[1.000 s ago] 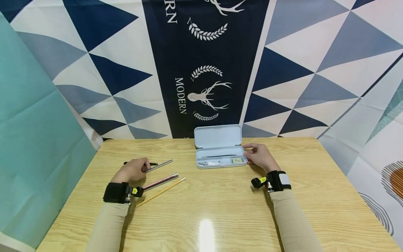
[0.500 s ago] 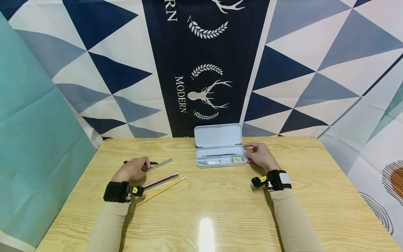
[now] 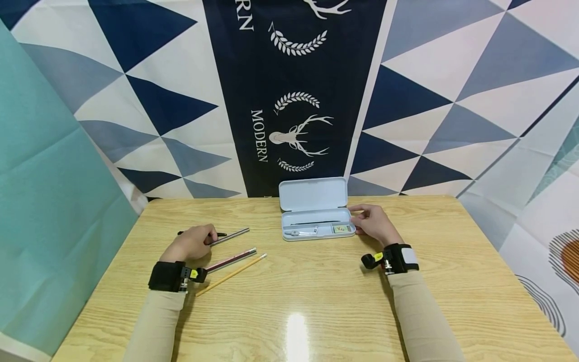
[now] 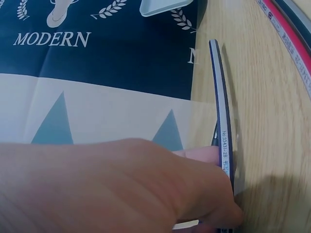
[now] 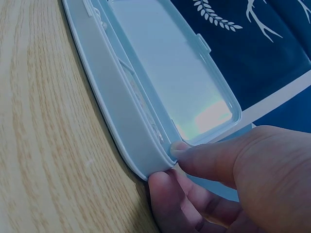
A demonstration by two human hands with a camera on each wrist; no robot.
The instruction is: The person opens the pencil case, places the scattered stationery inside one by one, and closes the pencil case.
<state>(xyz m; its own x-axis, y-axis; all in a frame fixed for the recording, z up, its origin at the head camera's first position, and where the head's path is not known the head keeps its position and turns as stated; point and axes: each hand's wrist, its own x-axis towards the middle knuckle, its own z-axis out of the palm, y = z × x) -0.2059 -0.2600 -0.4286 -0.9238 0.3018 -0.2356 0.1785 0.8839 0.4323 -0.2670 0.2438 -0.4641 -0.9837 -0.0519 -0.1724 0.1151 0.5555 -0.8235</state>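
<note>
**Inspector:** What lies nearest on the bench (image 3: 344, 301)?
**Operator:** I record a yellow pencil (image 3: 231, 275), front-left of the pencil case (image 3: 318, 239). Just beyond, left of the case, a red pencil (image 4: 291, 35) lies beside a grey pencil (image 4: 297, 20).

**Inspector:** Left hand (image 3: 192, 244)?
**Operator:** Left of the case, fingers gripping a striped pencil (image 4: 221, 97); a black pen (image 3: 221, 234) lies behind, partly hidden.

**Inspector:** Right hand (image 3: 373, 224)?
**Operator:** Fingers and thumb pinching the case's right end. Inside that end I note a small patterned box (image 3: 341, 229).

**Inspector:** Farthest?
**Operator:** The case's raised lid (image 3: 313, 194), then patterned cloth (image 3: 235, 80) behind the case.
</note>
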